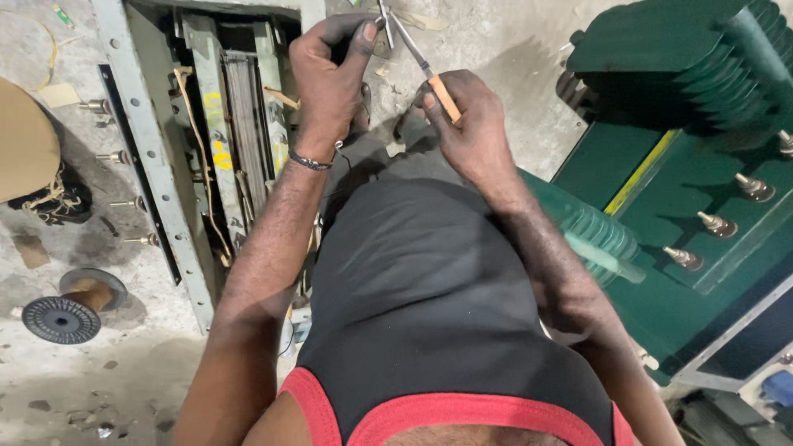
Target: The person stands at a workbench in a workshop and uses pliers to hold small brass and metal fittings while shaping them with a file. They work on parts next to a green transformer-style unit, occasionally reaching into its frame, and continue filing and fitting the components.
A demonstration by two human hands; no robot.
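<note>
Head view, looking straight down the person's chest. Right hand, upper centre of frame, grip closed around the orange handle of a pair of pliers. Tool's long axis runs diagonally from the hand up-left toward the top edge; the metal tips end at top centre, partly cut off by the frame. Left hand sits just left of the tips, fingers curled, thumb and forefinger pressed together near the tool's nose. It seems to pinch something thin there, too small to tell what. Left hand is the nearer one to the working end; right hand is at the handle end. Dark band on the left wrist.

Surface: rough grey concrete floor, stained, with small debris. No counter. Upper left: open grey metal frame with bolts, laminated core and yellowish leads inside. Right: green finned transformer tank with brass studs. Lower left: black spool of copper wire. Far left edge: brown cardboard roll.
</note>
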